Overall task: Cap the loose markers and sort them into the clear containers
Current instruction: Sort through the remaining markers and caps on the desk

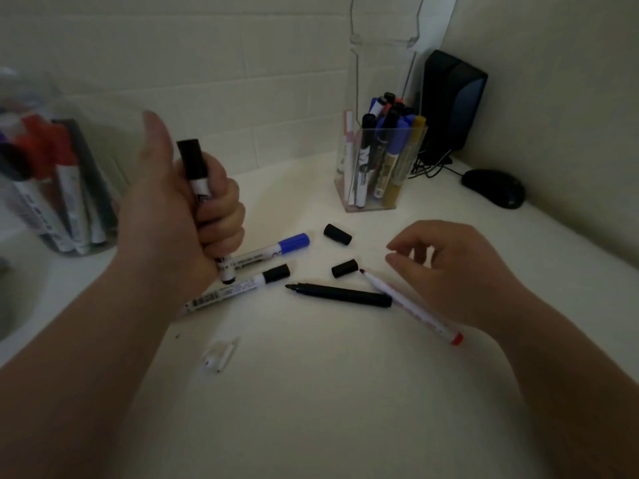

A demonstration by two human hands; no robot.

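My left hand (179,216) grips a black-capped white marker (194,167) upright, thumb raised. My right hand (449,267) hovers with loosely curled fingers over an uncapped red-tipped white marker (411,304), holding nothing. On the white counter lie a blue-capped marker (276,248), a black-capped marker (242,286), an uncapped black marker (340,294), two loose black caps (337,234) (344,268) and a white cap (219,354). A square clear container (380,167) of markers stands at the back. A round clear jar (52,188) of markers stands at the left.
A black speaker (453,98) and a black mouse (494,187) with cables sit in the back right corner. A tall clear holder (383,36) rises behind the square container. The counter's left edge drops beside the round jar.
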